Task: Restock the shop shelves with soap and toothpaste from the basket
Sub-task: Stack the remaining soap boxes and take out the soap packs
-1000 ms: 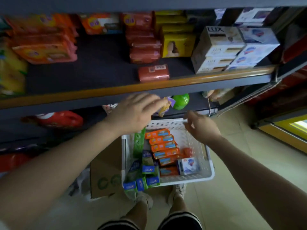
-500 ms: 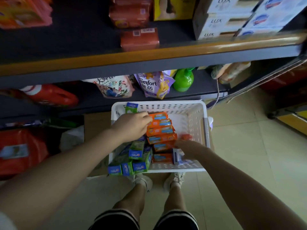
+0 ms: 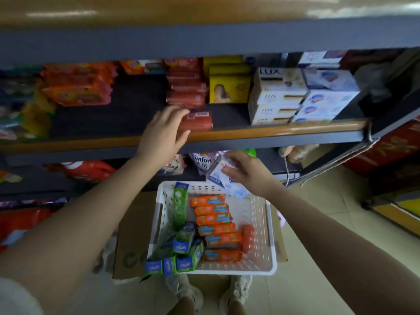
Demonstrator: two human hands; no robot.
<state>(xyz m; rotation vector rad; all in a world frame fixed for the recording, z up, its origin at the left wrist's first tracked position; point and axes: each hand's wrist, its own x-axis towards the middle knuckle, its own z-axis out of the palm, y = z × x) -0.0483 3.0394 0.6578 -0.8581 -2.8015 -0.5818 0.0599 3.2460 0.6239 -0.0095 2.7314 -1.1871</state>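
Observation:
A white basket (image 3: pixel 271 226) stands on a cardboard box below me. It holds several orange boxes (image 3: pixel 214 220), green toothpaste boxes (image 3: pixel 183 246) and a red soap bar (image 3: pixel 247 237). My left hand (image 3: pixel 162 135) is up at the middle shelf (image 3: pixel 284 130), with fingers and thumb curled round the left end of a red soap bar (image 3: pixel 201 121) lying at the shelf's front edge. My right hand (image 3: pixel 248 172) holds a white-and-blue soap box (image 3: pixel 221 179) in the air over the basket's far rim.
The middle shelf carries a stack of red soap (image 3: pixel 185 92), yellow boxes (image 3: pixel 229 89), LUX boxes (image 3: pixel 276 96), white-and-blue soap boxes (image 3: pixel 329 96) and orange packs (image 3: pixel 77 87). A Comfort pouch (image 3: pixel 203 161) and a red bottle (image 3: pixel 88 170) sit on the lower shelf. Tiled floor lies to the right.
Both hands have come up out of the basket. The left rose to the red soap bar on the middle shelf; the right lifted out a white-and-blue soap box. My view tilted up.

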